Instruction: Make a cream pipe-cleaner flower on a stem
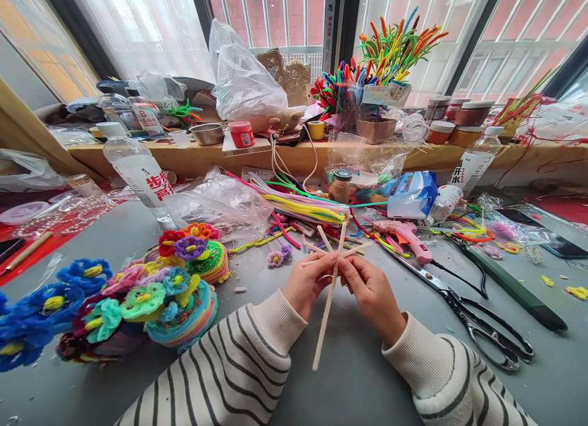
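Both hands meet over the grey table, pinching a small bundle of cream pipe cleaners (327,303) that cross at the fingertips and fan out above. My left hand (307,283) is closed on the crossing from the left. My right hand (370,291) is closed on it from the right. One long stem hangs down toward me between the wrists. Both sleeves are white with dark stripes.
Pipe-cleaner flowers (138,297) pile up at the left. A pink glue gun (407,236) and black scissors (478,325) lie to the right. Loose coloured pipe cleaners (298,205), a water bottle (138,172) and plastic bags sit behind, below a cluttered wooden shelf (294,153).
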The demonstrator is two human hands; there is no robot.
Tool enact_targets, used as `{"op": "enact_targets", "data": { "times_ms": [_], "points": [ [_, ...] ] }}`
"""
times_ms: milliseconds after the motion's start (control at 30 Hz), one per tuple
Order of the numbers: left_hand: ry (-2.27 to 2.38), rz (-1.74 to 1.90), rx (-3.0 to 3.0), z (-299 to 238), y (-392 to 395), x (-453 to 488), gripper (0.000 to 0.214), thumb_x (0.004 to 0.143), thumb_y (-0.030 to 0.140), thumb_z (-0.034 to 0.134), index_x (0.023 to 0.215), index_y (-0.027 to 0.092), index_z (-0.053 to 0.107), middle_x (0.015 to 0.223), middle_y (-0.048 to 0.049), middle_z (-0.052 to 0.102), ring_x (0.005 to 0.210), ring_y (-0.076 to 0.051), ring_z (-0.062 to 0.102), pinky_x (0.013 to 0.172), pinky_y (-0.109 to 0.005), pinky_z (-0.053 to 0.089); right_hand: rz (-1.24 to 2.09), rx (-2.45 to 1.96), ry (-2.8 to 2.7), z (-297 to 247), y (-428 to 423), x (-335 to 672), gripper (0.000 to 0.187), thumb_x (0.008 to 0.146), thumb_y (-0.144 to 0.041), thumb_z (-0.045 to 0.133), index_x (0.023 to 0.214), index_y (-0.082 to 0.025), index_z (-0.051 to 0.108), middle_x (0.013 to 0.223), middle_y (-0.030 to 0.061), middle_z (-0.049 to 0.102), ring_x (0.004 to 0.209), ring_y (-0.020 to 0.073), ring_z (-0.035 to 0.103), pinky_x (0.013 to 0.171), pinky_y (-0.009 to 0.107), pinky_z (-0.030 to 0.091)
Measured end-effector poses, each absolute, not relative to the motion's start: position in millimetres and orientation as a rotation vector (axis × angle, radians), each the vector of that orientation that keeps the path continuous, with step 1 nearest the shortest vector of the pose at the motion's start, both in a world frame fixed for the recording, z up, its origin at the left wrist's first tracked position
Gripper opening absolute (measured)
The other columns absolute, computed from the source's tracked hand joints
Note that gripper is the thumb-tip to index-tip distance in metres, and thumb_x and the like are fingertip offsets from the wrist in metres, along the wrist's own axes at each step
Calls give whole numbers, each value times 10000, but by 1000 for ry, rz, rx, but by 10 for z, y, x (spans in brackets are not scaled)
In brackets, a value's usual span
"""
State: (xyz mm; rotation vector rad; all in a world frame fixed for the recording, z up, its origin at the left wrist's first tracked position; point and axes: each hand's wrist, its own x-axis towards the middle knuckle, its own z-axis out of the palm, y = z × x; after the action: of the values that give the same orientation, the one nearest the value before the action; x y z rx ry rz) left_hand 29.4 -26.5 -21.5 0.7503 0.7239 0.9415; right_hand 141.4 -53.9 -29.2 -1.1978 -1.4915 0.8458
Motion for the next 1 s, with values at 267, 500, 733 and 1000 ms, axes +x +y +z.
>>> {"op": "enact_targets", "data": {
  "times_ms": [267,500,733,1000],
  "points": [
    [747,1010,722,-209,-260,312,103,616,209,587,579,114,569,510,16,509,507,-63,473,519,-188,358,1215,-1002,-1162,-349,-508,1336,244,766,-339,420,617,-152,467,494,-52,340,423,43,277,382,177,199],
    [775,1020,692,-186,-263,313,113,621,200,580,553,113,552,488,20,508,475,-60,466,517,-193,363,1456,-916,-924,-314,-513,1280,253,752,-352,434,610,-144,459,486,-59,337,390,26,245,365,167,178],
    [799,1033,743,-181,-269,303,115,620,216,589,629,102,598,598,-1,561,536,-54,482,539,-173,362,1067,-1097,-1332,-308,-453,1454,265,772,-370,388,679,-148,498,527,-27,425,437,61,357,401,184,287],
    [765,1039,739,-175,-270,287,121,619,234,588,610,114,595,586,5,573,552,-66,496,598,-201,383,1011,-1133,-1420,-323,-485,1420,262,795,-351,348,660,-159,464,526,-31,402,433,61,350,398,185,285]
  ]
}}
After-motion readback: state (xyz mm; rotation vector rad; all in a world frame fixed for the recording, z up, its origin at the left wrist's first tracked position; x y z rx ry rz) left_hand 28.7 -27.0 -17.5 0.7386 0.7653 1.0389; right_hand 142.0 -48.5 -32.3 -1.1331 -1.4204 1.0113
